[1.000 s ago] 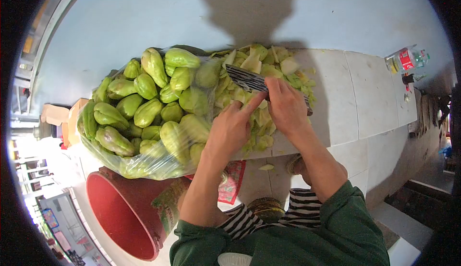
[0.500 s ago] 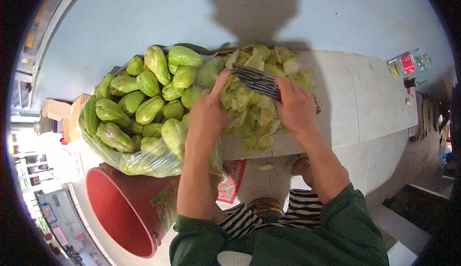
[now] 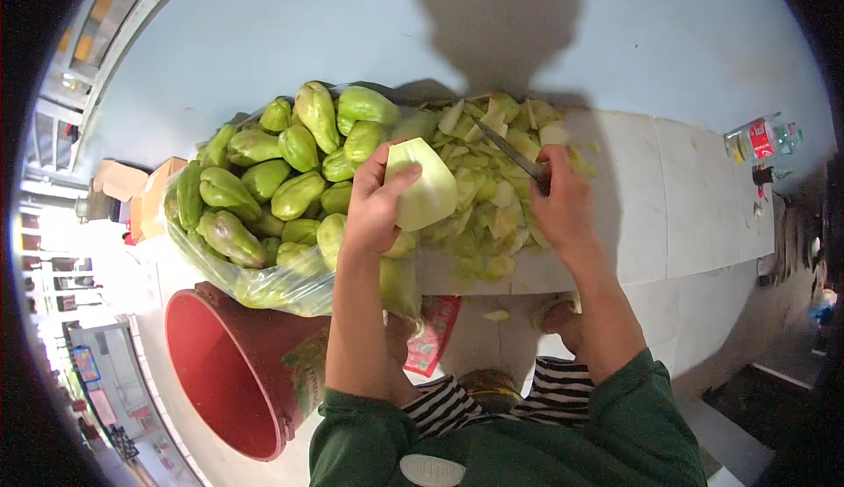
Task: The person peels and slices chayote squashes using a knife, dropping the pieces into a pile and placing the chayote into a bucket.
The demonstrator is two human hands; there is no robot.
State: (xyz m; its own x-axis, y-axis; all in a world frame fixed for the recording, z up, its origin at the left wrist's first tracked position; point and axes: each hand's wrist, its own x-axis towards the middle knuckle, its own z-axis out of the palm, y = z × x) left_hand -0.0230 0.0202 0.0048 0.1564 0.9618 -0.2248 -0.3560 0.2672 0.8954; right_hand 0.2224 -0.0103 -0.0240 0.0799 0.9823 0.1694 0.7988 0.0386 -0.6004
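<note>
My left hand (image 3: 373,213) is closed around a pale, peeled chayote (image 3: 428,192), its thumb lying on the cut face. In my right hand (image 3: 563,206) is a knife (image 3: 507,147), gripped by the handle with its blade pointing up and left. The blade is apart from the chayote. Below both hands, a heap of pale green peelings (image 3: 492,210) spreads over the tiled ledge. Whole green chayotes (image 3: 297,195) fill a clear plastic bag (image 3: 264,292) beside my left hand.
A red bucket (image 3: 286,373) lies tilted below the bag, its mouth facing left. At the ledge's right end are a plastic bottle with a red label (image 3: 761,139) and a small dark bottle (image 3: 767,175). Cardboard boxes (image 3: 158,192) stand at the left. A wall (image 3: 334,21) backs the ledge.
The knife, blurred over the peelings before, is now still and clearly seen. My left hand has turned, bringing the peeled chayote into plain view. The whole view has shifted slightly.
</note>
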